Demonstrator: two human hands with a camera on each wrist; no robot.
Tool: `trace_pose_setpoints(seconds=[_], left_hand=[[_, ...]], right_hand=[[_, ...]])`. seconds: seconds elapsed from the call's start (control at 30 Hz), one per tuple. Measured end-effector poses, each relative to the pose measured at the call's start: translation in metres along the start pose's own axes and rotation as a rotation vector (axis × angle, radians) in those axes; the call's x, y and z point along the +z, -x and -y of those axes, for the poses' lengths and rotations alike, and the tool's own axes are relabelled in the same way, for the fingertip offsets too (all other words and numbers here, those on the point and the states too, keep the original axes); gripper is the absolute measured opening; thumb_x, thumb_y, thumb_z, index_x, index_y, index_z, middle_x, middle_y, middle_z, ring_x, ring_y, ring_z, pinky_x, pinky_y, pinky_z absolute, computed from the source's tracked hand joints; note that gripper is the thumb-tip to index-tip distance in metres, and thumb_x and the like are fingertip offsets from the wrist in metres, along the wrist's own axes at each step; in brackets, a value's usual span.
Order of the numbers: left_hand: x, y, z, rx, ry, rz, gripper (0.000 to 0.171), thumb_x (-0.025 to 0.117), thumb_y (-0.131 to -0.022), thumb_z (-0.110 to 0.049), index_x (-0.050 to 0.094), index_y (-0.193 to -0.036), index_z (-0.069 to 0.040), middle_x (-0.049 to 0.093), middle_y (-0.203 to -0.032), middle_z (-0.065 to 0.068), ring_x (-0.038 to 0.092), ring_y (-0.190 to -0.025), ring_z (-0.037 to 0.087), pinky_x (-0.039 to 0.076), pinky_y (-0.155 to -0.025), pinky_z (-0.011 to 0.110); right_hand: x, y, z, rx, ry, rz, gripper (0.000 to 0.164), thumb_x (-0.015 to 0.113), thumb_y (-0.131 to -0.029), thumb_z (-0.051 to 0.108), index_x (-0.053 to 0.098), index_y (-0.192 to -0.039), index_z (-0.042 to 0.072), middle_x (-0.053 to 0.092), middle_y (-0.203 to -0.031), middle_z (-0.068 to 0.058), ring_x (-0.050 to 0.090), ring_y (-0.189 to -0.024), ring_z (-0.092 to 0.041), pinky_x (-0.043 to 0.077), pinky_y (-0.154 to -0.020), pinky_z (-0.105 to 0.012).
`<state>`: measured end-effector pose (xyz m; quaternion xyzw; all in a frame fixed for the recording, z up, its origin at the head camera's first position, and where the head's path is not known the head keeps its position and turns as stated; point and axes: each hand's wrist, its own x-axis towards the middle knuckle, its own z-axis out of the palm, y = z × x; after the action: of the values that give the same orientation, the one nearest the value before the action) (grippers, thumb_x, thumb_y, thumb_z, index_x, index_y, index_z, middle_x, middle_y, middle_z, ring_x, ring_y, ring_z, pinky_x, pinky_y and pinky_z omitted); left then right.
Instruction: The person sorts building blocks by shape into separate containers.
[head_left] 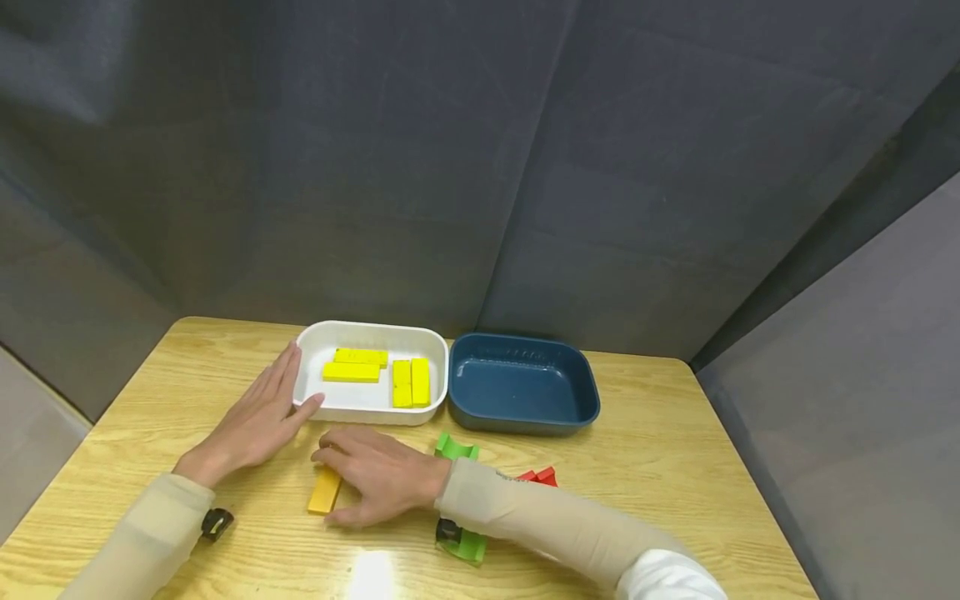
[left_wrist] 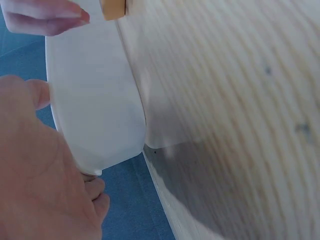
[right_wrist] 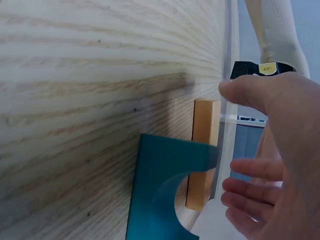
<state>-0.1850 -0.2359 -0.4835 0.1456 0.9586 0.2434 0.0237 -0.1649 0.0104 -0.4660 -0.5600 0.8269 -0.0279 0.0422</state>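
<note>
My left hand rests against the left end of the white tray, fingers straight along its side and thumb at the front rim. In the left wrist view, that thumb touches the tray's rim. Several yellow blocks lie inside. Over an orange-yellow block hovers my right hand, covering its far end. The right wrist view shows this hand's fingers spread, apart from the block. A green arched block lies partly hidden beneath the right forearm.
A dark blue tray stands at the white tray's right side. Red blocks lie behind the right forearm, partly covered. Dark cloth hangs along the back edge of the wooden table.
</note>
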Motion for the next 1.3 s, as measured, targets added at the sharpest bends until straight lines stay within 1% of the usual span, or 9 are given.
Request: trace_pose_setpoints(seconds=[0.07,0.2,0.33,0.5,0.63,0.9,1.17,1.3], left_hand=[[-0.0006,0.0002,-0.0005,-0.001,0.001,0.003,0.097,0.040,-0.112,-0.061,-0.008,-0.169,0.001,-0.017,-0.178,0.015,0.004,-0.164,0.047,0.012,-0.130,0.067],[-0.0012,-0.0001,-0.0009,-0.003,0.002,0.008,0.096,0.040,-0.112,-0.060,-0.008,-0.169,0.001,-0.017,-0.178,0.015,0.003,-0.164,0.047,0.011,-0.130,0.067],[-0.0011,-0.0003,-0.0010,-0.004,0.005,0.010,0.096,0.040,-0.112,-0.060,-0.009,-0.169,0.001,-0.018,-0.178,0.014,0.002,-0.164,0.046,0.011,-0.131,0.066],[-0.0011,0.0004,-0.0011,0.006,0.007,0.008,0.096,0.040,-0.112,-0.060,-0.008,-0.169,0.001,-0.017,-0.178,0.015,0.001,-0.164,0.045,0.010,-0.131,0.065],[-0.0008,0.0003,-0.0010,0.010,0.009,0.004,0.096,0.040,-0.112,-0.059,-0.008,-0.169,0.001,-0.017,-0.178,0.015,0.001,-0.164,0.045,0.010,-0.131,0.065],[0.0002,-0.0004,0.0003,0.003,0.005,0.007,0.096,0.040,-0.112,-0.060,-0.009,-0.169,0.001,-0.017,-0.178,0.015,0.002,-0.164,0.046,0.008,-0.132,0.064],[-0.0001,-0.0005,0.0003,0.002,0.006,0.011,0.096,0.040,-0.112,-0.060,-0.009,-0.169,0.000,-0.017,-0.178,0.015,0.001,-0.164,0.046,0.008,-0.132,0.064],[-0.0001,0.0001,-0.0001,0.001,0.005,0.011,0.096,0.040,-0.112,-0.060,-0.008,-0.169,0.001,-0.017,-0.178,0.015,0.002,-0.164,0.046,0.008,-0.132,0.064]], right_hand=[[0.0004,-0.0004,-0.0019,-0.036,-0.009,0.016,0.065,0.069,-0.100,0.048,0.055,-0.152,0.012,0.051,-0.153,-0.002,0.048,-0.138,-0.013,0.026,-0.125,-0.018],[0.0014,-0.0015,-0.0036,-0.102,-0.002,0.009,0.049,0.066,-0.102,0.028,0.058,-0.148,0.014,0.052,-0.153,-0.003,0.049,-0.138,-0.013,0.026,-0.125,-0.018],[0.0022,-0.0031,-0.0042,-0.126,0.028,0.007,0.041,0.062,-0.104,0.018,0.061,-0.145,0.014,0.056,-0.150,-0.003,0.050,-0.137,-0.014,0.029,-0.124,-0.019],[0.0036,-0.0044,-0.0051,-0.133,0.056,0.037,0.037,0.062,-0.105,0.016,0.065,-0.142,0.016,0.058,-0.147,-0.001,0.051,-0.136,-0.013,0.031,-0.123,-0.018],[0.0040,-0.0049,-0.0054,-0.131,0.071,0.047,0.037,0.063,-0.105,0.016,0.066,-0.142,0.017,0.058,-0.144,0.000,0.052,-0.133,-0.012,0.035,-0.119,-0.017],[0.0071,-0.0063,-0.0068,-0.134,0.036,0.044,0.038,0.064,-0.105,0.014,0.067,-0.142,0.022,0.057,-0.143,-0.002,0.052,-0.129,-0.012,0.042,-0.112,-0.016],[0.0067,-0.0075,-0.0067,-0.125,0.032,0.045,0.037,0.065,-0.105,0.015,0.069,-0.142,0.023,0.058,-0.142,-0.002,0.051,-0.133,-0.014,0.042,-0.112,-0.016],[0.0060,-0.0079,-0.0058,-0.115,0.026,0.055,0.035,0.064,-0.107,0.017,0.069,-0.141,0.024,0.058,-0.138,-0.001,0.054,-0.127,-0.013,0.045,-0.107,-0.016]])
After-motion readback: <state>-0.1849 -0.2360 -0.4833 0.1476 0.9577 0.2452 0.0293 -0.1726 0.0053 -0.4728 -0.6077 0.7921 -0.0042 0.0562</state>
